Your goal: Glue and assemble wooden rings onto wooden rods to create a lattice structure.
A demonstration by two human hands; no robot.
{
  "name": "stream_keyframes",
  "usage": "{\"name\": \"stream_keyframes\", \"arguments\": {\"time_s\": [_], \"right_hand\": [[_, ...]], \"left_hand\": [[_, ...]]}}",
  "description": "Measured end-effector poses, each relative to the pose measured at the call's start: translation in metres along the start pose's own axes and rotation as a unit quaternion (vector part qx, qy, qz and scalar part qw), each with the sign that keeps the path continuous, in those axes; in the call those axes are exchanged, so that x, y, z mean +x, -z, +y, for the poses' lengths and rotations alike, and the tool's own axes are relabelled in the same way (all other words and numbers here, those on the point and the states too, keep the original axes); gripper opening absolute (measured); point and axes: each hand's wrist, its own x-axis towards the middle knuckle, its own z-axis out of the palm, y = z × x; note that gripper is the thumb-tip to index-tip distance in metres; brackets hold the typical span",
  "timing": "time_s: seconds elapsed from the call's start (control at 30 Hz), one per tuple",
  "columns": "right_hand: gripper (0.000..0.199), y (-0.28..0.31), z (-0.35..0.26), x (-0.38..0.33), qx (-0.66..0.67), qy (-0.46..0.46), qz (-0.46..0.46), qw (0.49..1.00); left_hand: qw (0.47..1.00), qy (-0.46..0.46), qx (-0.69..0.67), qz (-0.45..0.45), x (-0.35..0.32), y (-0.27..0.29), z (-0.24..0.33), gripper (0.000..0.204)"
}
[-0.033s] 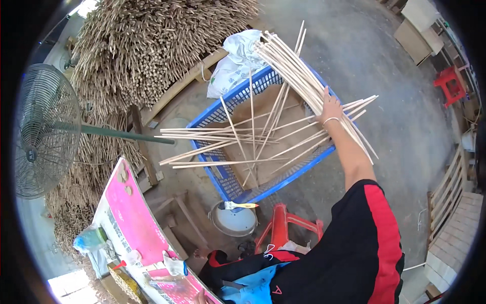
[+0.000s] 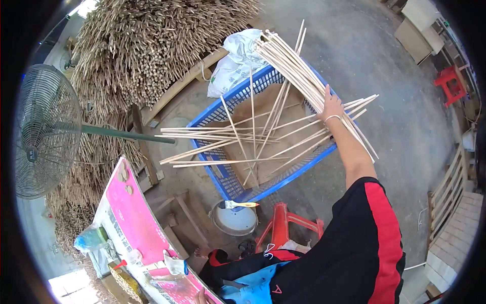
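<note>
My right hand [image 2: 332,107] is closed around a bundle of thin pale wooden sticks [image 2: 296,68], which lies slantwise over the right side of a blue plastic basket [image 2: 273,188]. Inside and across the basket, more loose sticks [image 2: 233,162] cross each other, several poking out past its left and right rims. Brown sheeting [image 2: 263,109] lines the basket. At the lower edge, the fingers of my left hand [image 2: 203,297] rest on the edge of a pink and white board [image 2: 134,213]; they look extended, and the rest of that hand is out of the picture.
A standing fan [image 2: 48,131] is at the left, before large stacks of sticks [image 2: 152,50]. A brush [image 2: 240,204] lies across a white bucket [image 2: 234,222] beside a red stool [image 2: 281,225]. A white sack [image 2: 238,61] touches the basket's far corner. Wooden pallets [image 2: 448,192] stand right.
</note>
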Motion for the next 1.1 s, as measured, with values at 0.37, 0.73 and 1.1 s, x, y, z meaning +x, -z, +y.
{"name": "stream_keyframes", "arguments": {"time_s": [0.37, 0.73, 1.1], "right_hand": [[0.123, -0.020, -0.014, -0.034, 0.073, -0.003, -0.035, 0.997], [0.134, -0.041, -0.017, -0.055, 0.281, 0.041, -0.114, 0.952], [0.073, -0.060, 0.022, -0.015, 0.371, 0.040, -0.097, 0.923]], "left_hand": [[0.998, 0.009, -0.064, 0.002, 0.003, 0.001, 0.027, 0.026], [0.993, -0.028, -0.114, -0.017, 0.031, -0.001, 0.055, 0.024], [0.982, -0.010, -0.185, 0.031, 0.007, -0.005, 0.022, 0.022]]}}
